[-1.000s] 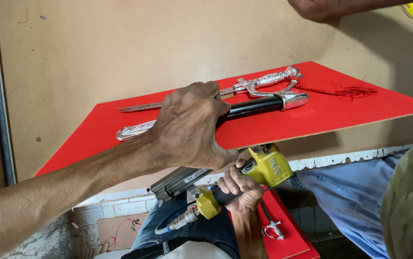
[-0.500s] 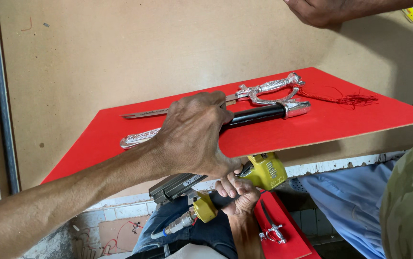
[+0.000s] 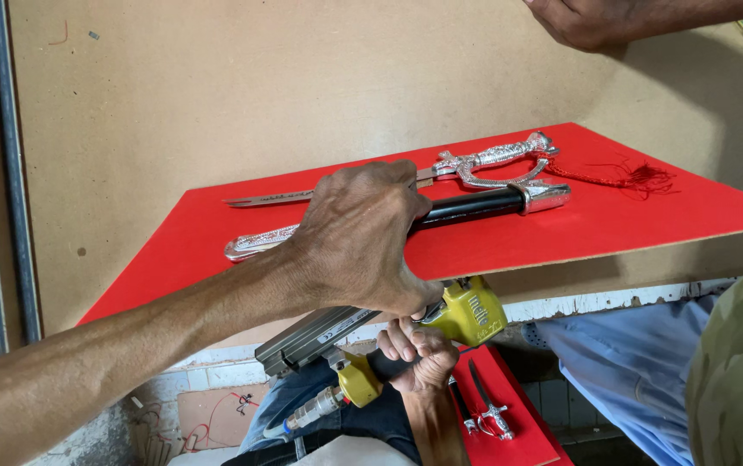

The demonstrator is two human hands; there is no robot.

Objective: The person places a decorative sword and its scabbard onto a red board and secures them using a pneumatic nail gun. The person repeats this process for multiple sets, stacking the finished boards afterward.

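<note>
A red board (image 3: 648, 220) is held out flat over the lap, with a black scabbard (image 3: 466, 207) and a silver dagger (image 3: 475, 160) lying on its top. The left hand (image 3: 363, 237) is pressed down on the near edge of the board and over the scabbard, fingers curled over the lip, so board and scabbard are clamped together; the grip is firm and closed. Below the board, the right hand (image 3: 414, 354) is clenched round the dark handle of a yellow pneumatic stapler (image 3: 440, 324), whose nose is set up against the board's underside just beneath the left hand.

The board looks thin, stiff and light, likely to flex at its free far corners, so it is best steadied close to the tool. The stapler appears heavy, with a hose fitting at its left end, and is best gripped by the handle alone. The scabbard looks smooth and could slide. Another person's hand (image 3: 587, 22) rests at the far right, against the brown panel (image 3: 216, 95).
</note>
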